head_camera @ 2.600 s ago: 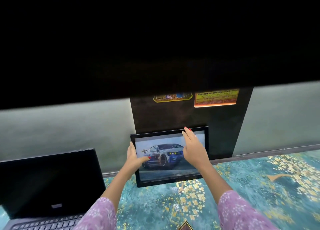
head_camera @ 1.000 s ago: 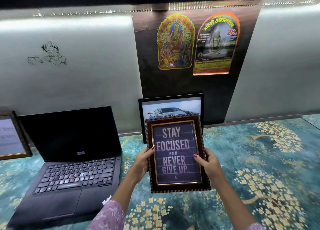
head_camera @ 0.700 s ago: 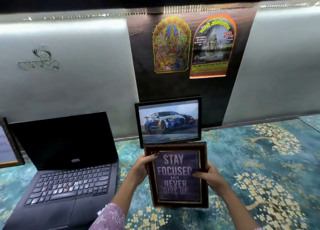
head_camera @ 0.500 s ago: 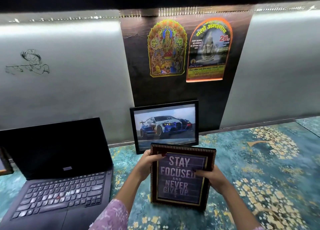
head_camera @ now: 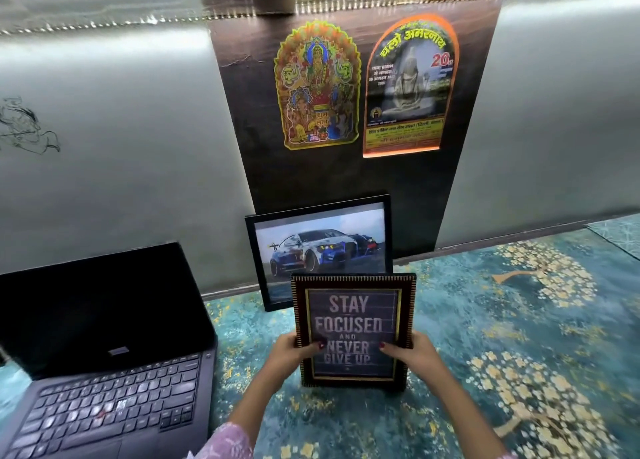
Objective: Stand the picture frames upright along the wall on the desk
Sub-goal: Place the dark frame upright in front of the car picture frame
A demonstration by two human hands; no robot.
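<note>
A dark brown frame with gold trim, the "Stay focused and never give up" frame, stands upright in portrait on the desk, its lower edge on the cloth. My left hand grips its left side and my right hand its right side, thumbs on the glass. Behind it, a black frame with a car picture leans upright against the dark wall panel; its lower right corner is hidden by the held frame.
An open black laptop sits at the left, close to the frames. The desk carries a teal floral cloth. Two stickers are on the dark wall panel. A grey wall runs along the back.
The text frame has gone from tilted back in my hands to upright with its bottom edge on the desk, in front of the car frame. Both hands have slid lower on its sides.
</note>
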